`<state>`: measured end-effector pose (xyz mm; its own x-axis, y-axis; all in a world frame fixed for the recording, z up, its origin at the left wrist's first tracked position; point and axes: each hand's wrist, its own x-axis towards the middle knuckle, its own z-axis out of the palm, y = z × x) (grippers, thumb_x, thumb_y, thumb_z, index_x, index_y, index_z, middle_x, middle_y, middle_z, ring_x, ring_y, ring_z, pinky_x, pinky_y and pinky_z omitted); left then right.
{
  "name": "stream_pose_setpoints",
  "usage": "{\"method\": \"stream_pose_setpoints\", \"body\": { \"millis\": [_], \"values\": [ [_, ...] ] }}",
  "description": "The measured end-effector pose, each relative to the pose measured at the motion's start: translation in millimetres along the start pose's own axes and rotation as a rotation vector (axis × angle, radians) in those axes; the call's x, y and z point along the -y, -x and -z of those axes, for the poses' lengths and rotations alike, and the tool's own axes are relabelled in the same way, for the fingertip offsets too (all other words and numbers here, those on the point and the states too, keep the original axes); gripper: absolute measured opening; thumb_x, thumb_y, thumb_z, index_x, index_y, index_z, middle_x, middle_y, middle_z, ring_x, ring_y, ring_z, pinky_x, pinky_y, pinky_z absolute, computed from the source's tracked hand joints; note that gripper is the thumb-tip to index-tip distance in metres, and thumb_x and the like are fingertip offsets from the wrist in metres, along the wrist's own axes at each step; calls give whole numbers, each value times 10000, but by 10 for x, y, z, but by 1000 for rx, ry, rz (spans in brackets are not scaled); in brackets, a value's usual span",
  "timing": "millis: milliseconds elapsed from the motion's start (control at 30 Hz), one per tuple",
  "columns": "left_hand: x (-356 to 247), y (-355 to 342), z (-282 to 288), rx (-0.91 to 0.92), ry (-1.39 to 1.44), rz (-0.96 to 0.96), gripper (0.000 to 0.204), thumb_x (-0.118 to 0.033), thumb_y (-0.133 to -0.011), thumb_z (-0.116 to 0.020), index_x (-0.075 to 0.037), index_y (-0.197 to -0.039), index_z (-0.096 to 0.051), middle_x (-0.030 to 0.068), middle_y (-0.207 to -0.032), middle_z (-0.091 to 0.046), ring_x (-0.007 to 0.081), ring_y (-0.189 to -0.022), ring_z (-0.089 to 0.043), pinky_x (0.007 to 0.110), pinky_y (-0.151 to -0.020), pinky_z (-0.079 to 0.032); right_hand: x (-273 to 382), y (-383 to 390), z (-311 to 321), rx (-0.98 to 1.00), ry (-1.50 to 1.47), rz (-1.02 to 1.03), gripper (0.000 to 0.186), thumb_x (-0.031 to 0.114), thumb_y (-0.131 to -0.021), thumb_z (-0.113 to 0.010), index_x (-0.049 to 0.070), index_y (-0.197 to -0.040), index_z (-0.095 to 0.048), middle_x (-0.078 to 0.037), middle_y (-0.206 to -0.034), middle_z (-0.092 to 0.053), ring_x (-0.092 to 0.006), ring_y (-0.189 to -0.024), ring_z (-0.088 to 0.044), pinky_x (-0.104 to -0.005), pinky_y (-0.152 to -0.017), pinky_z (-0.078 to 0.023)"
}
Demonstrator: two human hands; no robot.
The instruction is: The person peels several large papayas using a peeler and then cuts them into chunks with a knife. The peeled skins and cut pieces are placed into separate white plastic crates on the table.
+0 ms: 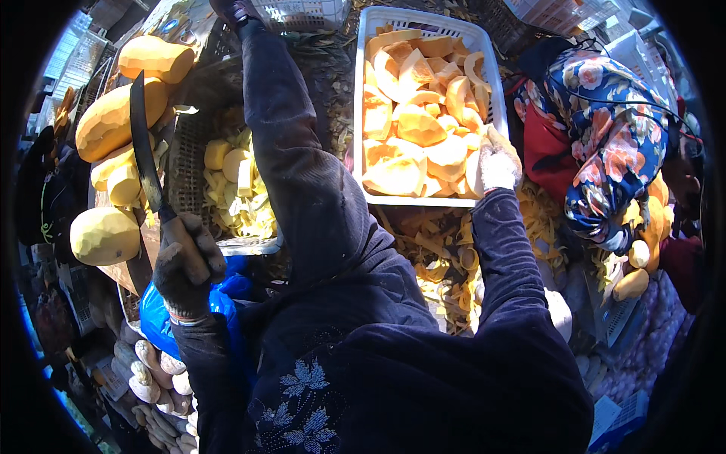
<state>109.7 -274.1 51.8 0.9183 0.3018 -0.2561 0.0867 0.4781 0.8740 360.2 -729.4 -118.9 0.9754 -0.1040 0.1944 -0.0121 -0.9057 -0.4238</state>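
My left hand (178, 281), in a dark, dirty work glove, is closed round the wooden handle of a long knife (144, 144). Its dark blade points up and away, in front of peeled pumpkins (113, 121) at the left. A white plastic crate (360, 98) filled with cut orange pumpkin pieces (421, 127) stands ahead of me. At its near right corner is my right hand (500, 160) in a pale glove, against the rim and beside the outermost pieces. Glare and the angle hide whether its fingers grip anything.
A crate of yellow peelings and chunks (240, 189) sits between the left pumpkins and my leg. Peelings (439, 265) litter the ground. On the right, a person in floral clothing (605, 136) bends close by. Blue plastic (157, 318) and unpeeled pumpkins (151, 378) lie at lower left.
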Motion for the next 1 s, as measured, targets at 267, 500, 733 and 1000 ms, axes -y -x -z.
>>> {"method": "stream_pose_setpoints", "body": {
  "millis": [267, 500, 733, 1000],
  "values": [
    [-238, -84, 80, -108, 4, -151, 574, -363, -815, -710, 44, -1186, -548, 132, -819, -652, 237, -556, -635, 298, -389, -429, -444, -320, -172, 254, -851, -105, 372, 115, -977, -598, -9, -1328, -598, -78, -1143, -687, -66, -854, -597, -189, -800, -490],
    [-308, 53, 387, -111, 41, -109, 623, -362, -792, -710, 59, -1200, -499, 167, -847, -637, 275, -572, -633, 340, -417, -440, -282, -216, -92, -30, -170, -19, 404, 202, -973, -528, 51, -1345, -579, -189, -1201, -672, -305, -1042, -670, -387, -907, -507],
    [-399, 48, 432, -173, 122, -141, 634, -377, -799, -715, 49, -1211, -491, 152, -871, -623, 265, -596, -628, 323, -433, -439, -85, -72, -164, 66, 368, 302, 462, 237, -942, -593, 112, -1384, -547, -142, -1114, -683, -339, -1001, -621, -444, -920, -475],
    [-435, 182, 1128, -100, -234, -205, 647, -460, -904, -649, -60, -1369, -442, 133, -1049, -618, 246, -718, -632, 342, -540, -528, -439, -265, -362, -92, 27, 161, 458, 211, -949, -599, 76, -1383, -547, -213, -1086, -676, -360, -991, -651, -402, -894, -504]
  ]
}}
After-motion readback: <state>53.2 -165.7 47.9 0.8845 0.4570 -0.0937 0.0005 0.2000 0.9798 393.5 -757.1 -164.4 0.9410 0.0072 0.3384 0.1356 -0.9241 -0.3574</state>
